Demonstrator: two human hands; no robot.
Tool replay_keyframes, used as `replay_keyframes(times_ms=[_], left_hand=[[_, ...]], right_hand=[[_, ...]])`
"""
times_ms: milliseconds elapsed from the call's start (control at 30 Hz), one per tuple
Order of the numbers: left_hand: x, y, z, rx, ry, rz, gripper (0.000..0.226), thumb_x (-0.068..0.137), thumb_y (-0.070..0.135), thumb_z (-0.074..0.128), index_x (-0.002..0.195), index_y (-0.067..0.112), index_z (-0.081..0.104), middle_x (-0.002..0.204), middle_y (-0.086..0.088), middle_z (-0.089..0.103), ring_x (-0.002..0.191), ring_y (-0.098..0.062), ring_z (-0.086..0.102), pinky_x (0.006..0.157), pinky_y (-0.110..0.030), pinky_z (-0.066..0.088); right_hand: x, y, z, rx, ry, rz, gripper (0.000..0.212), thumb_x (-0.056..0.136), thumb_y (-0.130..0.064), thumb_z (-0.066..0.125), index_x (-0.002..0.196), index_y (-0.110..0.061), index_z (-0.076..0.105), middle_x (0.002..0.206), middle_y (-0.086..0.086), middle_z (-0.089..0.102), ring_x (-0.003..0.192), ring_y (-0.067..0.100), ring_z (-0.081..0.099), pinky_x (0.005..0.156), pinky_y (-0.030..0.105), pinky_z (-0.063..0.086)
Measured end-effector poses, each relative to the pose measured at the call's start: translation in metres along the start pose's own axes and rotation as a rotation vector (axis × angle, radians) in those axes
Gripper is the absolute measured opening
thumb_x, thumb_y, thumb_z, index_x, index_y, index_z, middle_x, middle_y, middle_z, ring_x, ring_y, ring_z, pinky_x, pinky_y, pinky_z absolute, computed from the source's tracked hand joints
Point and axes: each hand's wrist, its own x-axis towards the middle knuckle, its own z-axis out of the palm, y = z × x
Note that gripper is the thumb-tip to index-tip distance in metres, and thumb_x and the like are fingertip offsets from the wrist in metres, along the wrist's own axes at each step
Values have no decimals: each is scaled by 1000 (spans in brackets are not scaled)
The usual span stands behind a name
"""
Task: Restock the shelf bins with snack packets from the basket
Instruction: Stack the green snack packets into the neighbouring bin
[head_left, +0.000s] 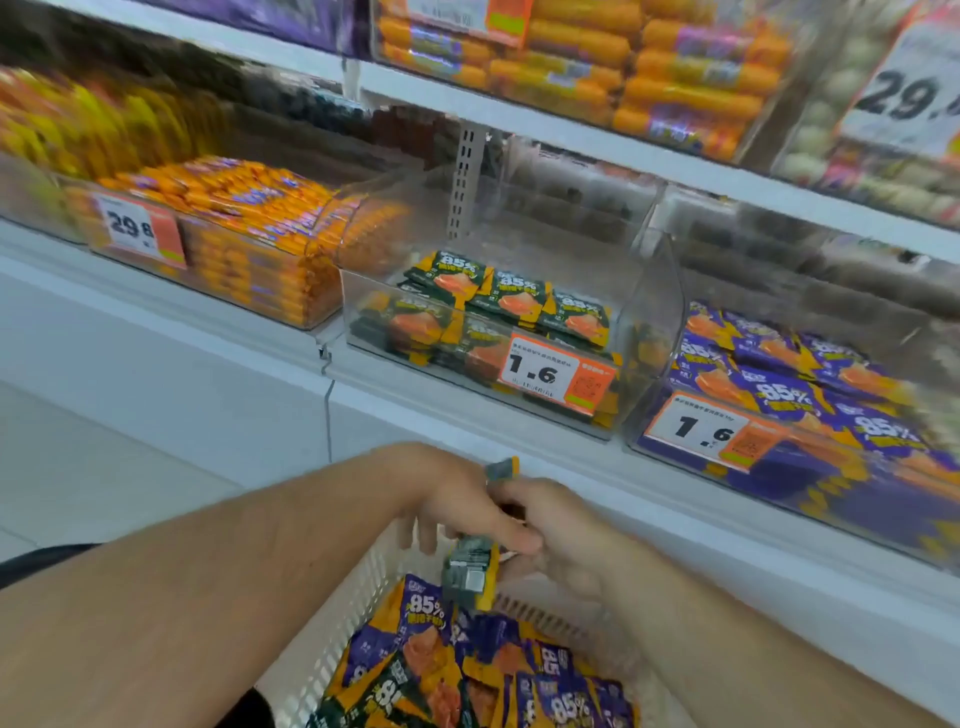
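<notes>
Head view: both hands meet above the basket's far end, and a small stack of green-and-yellow packets is held between them. Left hand reaches in from the left, its thumb and fingers curled round the stack's upper part. Right hand closes on the same stack from the right, its fingers curled against it; one packet corner shows above the knuckles. Motion blur hides the exact finger placement.

Directly below the stack, the white slatted basket holds a loose heap of purple and orange packets marked "85%", with a few green ones mixed in at the near edge.

Above the hands, on the white shelf, stands a clear bin part-filled with green packets; its front bears a price tag reading 1.6. Just beside it on the right, a second bin of purple packets carries a tag with the same figure. To the left, a bin of orange sticks is tagged 29.8. The upper shelf holds further orange packs, blurred.
</notes>
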Motion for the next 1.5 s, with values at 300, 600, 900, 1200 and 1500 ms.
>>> replay_keyframes(times_ms=[300,600,900,1200,1500], left_hand=[[-44,-51,-48,-498,390,231,22,83,-6,64,103,2,65,101,-20,71,83,-25,70,72,-35,58],[-56,-47,-61,-997,479,531,26,92,-8,54,108,9,66,99,-10,74,89,-26,69,82,-39,57],[-46,-40,-98,-357,1410,187,34,84,15,65,116,23,62,112,5,63,107,-18,56,92,-34,47],[0,-41,-102,136,1279,-47,52,88,30,55,138,27,43,151,1,31,146,-24,4,112,-54,10],[16,-52,-98,185,1330,-8,57,81,26,59,135,23,40,149,-2,27,144,-27,4,111,-54,15]], right_hand=[[-23,-37,17,-231,286,-344,9,93,-27,61,89,-20,59,92,3,60,77,20,55,71,35,44],[-30,-57,24,-65,293,-619,27,88,12,59,94,-15,62,78,8,66,54,18,64,50,25,49],[10,-162,-1,92,393,-591,21,85,9,60,92,-8,69,84,11,67,68,23,61,56,26,49],[131,-219,-13,-68,462,-334,35,95,6,43,127,-3,56,75,9,58,59,13,53,48,20,39],[180,-227,-3,-738,399,-379,39,89,-17,68,120,5,61,112,12,67,98,27,67,80,38,56]])
